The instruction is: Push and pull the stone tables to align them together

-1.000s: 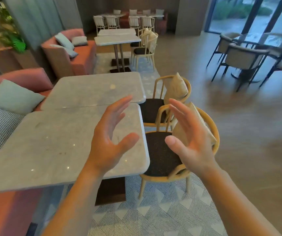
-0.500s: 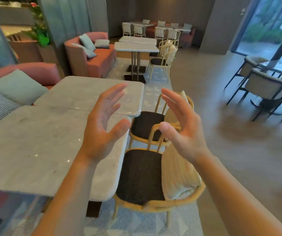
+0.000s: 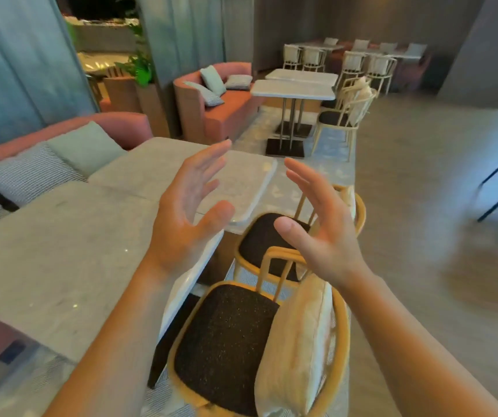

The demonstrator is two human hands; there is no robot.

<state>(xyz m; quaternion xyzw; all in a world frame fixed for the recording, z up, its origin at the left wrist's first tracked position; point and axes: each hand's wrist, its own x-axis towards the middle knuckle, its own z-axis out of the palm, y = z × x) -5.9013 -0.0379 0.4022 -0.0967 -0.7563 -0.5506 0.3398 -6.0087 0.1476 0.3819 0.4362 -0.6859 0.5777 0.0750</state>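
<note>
Two stone tables stand on the left of the view, beside a pink sofa (image 3: 121, 127).
- Near stone table (image 3: 61, 260): grey top, rounded corners, long right edge facing the chairs.
- Far stone table (image 3: 157, 167): same grey top, set against the near one. The two tops meet along a seam with no visible gap. The right end of the seam is hidden behind the left hand, so I cannot tell whether the right edges line up.

Hands:
- Left hand (image 3: 187, 218): raised in the air in front of the tables' right edge, fingers straight and spread, palm turned to the right. It holds nothing and touches neither table.
- Right hand (image 3: 323, 236): raised level with the left, fingers straight and apart, palm turned to the left. It is empty and hangs in front of the chairs.
- The palms face each other, well apart.

Surroundings:
- Near chair (image 3: 223, 350): yellow frame, dark seat, tucked just beside the near table, with a cream cushion (image 3: 298, 335) propped upright against its back.
- Far chair (image 3: 265, 236): same kind, beside the far table, its seat partly behind the right thumb.
- Grey and checked pillows (image 3: 61, 164) lie on the sofa.
- A patterned rug (image 3: 317, 176) lies under the furniture.
- A second pair of tables (image 3: 295, 88) stands further back on metal legs.
</note>
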